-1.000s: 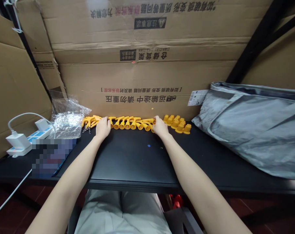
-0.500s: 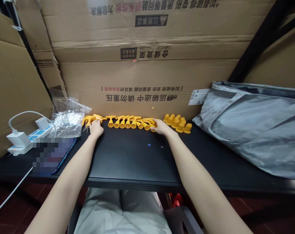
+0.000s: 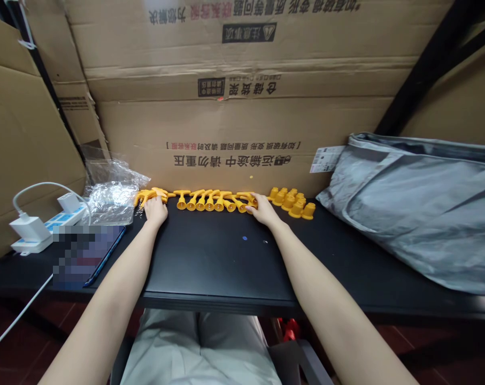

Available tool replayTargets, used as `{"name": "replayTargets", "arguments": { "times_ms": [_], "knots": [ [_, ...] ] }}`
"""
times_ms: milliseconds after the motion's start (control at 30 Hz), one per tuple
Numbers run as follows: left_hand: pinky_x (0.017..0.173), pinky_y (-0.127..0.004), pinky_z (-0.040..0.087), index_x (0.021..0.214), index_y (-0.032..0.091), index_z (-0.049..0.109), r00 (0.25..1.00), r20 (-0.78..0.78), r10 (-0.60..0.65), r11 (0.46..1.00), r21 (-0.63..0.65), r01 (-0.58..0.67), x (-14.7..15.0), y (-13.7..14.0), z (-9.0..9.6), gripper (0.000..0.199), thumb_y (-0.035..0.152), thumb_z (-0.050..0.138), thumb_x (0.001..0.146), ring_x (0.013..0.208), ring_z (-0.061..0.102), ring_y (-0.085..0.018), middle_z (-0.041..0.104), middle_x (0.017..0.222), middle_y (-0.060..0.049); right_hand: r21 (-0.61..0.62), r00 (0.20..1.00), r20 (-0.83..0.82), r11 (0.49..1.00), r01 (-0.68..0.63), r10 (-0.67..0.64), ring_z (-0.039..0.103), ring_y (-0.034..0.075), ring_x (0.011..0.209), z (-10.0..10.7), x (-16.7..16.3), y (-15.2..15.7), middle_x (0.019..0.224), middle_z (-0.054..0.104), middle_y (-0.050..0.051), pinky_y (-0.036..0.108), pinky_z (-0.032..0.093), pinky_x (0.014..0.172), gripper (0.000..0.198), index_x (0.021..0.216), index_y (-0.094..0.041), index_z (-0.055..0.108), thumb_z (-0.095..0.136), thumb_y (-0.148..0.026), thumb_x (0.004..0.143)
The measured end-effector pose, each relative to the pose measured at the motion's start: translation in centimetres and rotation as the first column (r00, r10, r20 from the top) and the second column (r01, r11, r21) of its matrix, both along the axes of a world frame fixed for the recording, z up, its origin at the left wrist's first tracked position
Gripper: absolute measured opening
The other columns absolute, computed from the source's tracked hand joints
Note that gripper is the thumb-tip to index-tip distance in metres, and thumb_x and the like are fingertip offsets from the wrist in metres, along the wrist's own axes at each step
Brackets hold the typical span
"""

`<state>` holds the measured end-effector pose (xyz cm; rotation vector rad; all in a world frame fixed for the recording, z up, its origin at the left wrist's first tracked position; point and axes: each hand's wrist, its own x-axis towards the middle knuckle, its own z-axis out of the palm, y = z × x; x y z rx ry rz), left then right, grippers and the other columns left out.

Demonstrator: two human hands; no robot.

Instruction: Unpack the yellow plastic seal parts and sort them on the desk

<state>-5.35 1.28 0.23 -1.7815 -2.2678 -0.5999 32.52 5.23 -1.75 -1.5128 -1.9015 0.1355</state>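
A row of yellow T-shaped pieces with flared, cup-like ends (image 3: 210, 202) lies along the back of the black table. At the row's right end my right hand (image 3: 265, 212) is closed around the last piece, thumb in front and fingers behind. To the left is a jumbled pile of similar yellow pieces (image 3: 143, 197). My left hand (image 3: 156, 212) reaches into this pile with its fingers curled on a yellow piece; the fingertips are partly hidden. Several yellow flanged cups (image 3: 289, 201) stand grouped just right of my right hand.
A cardboard sheet (image 3: 234, 123) rises behind the table (image 3: 214, 256). Clear plastic bags (image 3: 112, 200), a power strip with chargers (image 3: 52, 227) and a blurred phone-like device (image 3: 87, 256) lie at the left. A grey fabric bag (image 3: 418, 219) takes up the right side.
My left hand has drawn back slightly toward me at the pile. My right hand has shifted a little at the last piece, whose end now shows beyond the fingers.
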Motion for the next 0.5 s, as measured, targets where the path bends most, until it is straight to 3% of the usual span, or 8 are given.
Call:
{"name": "replayTargets", "arguments": {
  "times_ms": [233, 500],
  "knots": [
    [0.100, -0.048, 0.033, 0.117, 0.012, 0.056, 0.992, 0.101, 0.070, 0.997, 0.036, -0.074, 0.1, 0.2, -0.2, 0.037, 0.022, 0.048, 0.082, 0.122, 0.045, -0.036, 0.057, 0.123, -0.021, 0.047, 0.997, -0.070, 0.999, -0.027, 0.030, 0.045, 0.029, 0.128, -0.6, 0.2, 0.4, 0.135, 0.047, 0.019, 0.045, 0.033, 0.110, 0.066, 0.137, -0.014, 0.042, 0.063, -0.029, 0.076],
    [0.095, -0.047, 0.036, 0.100, 0.019, 0.060, 0.976, 0.220, 0.005, 0.966, 0.249, -0.061, -0.2, -0.2, 0.9, 0.023, 0.029, 0.043, 0.088, 0.112, 0.050, -0.032, 0.061, 0.110, -0.015, 0.068, 0.996, -0.085, 0.997, -0.029, 0.034, 0.043, 0.030, 0.129, -1.1, 0.4, 1.0, 0.137, 0.045, 0.018, 0.048, 0.032, 0.109, 0.068, 0.136, -0.016, 0.043, 0.065, -0.034, 0.075]
  ]
}}
